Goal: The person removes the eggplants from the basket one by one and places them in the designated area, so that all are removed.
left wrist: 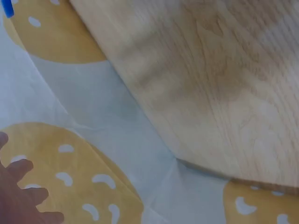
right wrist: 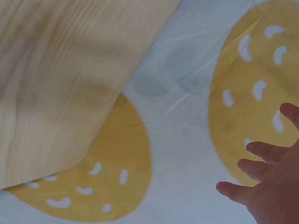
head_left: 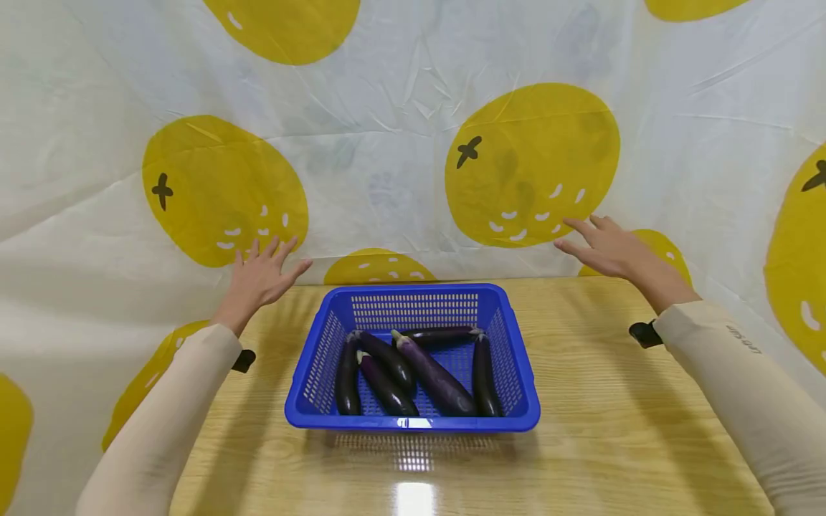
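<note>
In the head view a blue plastic basket [head_left: 413, 423] holds several dark purple eggplants [head_left: 439, 376], lying at different angles on its floor. The left hand [head_left: 261, 276] is raised to the left of the basket, fingers spread, touching nothing. To the right of the basket the right hand [head_left: 609, 247] is also held up with spread fingers and nothing in it. Spread fingers of the left hand [left wrist: 23, 196] show at the lower left of the left wrist view. At the lower right of the right wrist view is the right hand [right wrist: 275, 172], fingers apart.
The basket stands on a light wooden table [head_left: 581, 401]. Behind the table hangs a white cloth [head_left: 381, 172] printed with large yellow fruit, which also runs down along the left side. A blue corner [left wrist: 7, 7] shows at the top left of the left wrist view.
</note>
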A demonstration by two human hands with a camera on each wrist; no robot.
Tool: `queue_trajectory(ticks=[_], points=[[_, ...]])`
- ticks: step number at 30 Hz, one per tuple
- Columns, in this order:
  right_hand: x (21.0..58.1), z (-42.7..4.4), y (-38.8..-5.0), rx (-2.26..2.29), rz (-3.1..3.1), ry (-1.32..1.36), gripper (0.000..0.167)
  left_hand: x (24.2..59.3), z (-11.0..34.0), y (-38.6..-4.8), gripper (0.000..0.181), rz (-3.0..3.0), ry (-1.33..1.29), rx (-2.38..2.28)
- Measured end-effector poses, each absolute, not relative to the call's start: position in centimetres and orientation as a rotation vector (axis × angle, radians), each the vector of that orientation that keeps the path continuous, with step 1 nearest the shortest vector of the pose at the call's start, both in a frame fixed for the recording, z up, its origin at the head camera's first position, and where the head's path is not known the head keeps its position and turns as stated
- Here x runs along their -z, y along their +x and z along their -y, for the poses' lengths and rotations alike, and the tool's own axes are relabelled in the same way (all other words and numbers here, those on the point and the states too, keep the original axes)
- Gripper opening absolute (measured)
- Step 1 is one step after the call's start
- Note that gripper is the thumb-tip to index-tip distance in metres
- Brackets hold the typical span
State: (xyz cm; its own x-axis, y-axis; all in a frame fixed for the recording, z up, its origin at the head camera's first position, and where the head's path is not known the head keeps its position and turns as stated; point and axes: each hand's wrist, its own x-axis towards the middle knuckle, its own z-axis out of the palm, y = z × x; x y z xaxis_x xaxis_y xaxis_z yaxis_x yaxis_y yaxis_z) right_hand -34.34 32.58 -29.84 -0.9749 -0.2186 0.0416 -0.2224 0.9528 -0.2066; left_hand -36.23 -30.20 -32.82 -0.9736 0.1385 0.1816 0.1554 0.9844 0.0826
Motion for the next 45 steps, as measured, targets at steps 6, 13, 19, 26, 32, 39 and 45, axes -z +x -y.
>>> queue_trajectory(ticks=[6, 13, 19, 26, 32, 39, 45], points=[[28.7, -28.8, -33.5, -0.311, 3.039, 0.482, 0.082, 33.0, 29.9, -35.3, 0.088, 2.958, -0.244, 0.291], [28.1, -23.2, -31.8, -0.283, 2.941, 0.72, 0.068, 34.7, 29.1, -33.8, 0.08, 2.888, -0.323, 0.792], [28.4, -18.8, -30.8, -0.299, 2.941, 0.912, 0.064, 36.5, 28.2, -32.3, 0.072, 2.817, -0.326, 1.188], [29.4, -14.8, -29.3, -0.268, 2.971, 1.126, 0.067, 38.1, 26.8, -30.5, 0.069, 2.685, -0.334, 1.741], [30.9, -12.5, -27.9, -0.333, 3.046, 1.311, 0.066, 39.3, 25.7, -29.5, 0.066, 2.563, -0.294, 2.067], [32.2, -11.4, -27.1, -0.464, 3.109, 1.469, 0.063, 40.9, 24.8, -29.0, 0.062, 2.45, -0.232, 2.263], [33.7, -11.3, -26.5, -0.602, 3.145, 1.557, 0.063, 41.9, 25.0, -28.4, 0.063, 2.437, -0.204, 2.323]])
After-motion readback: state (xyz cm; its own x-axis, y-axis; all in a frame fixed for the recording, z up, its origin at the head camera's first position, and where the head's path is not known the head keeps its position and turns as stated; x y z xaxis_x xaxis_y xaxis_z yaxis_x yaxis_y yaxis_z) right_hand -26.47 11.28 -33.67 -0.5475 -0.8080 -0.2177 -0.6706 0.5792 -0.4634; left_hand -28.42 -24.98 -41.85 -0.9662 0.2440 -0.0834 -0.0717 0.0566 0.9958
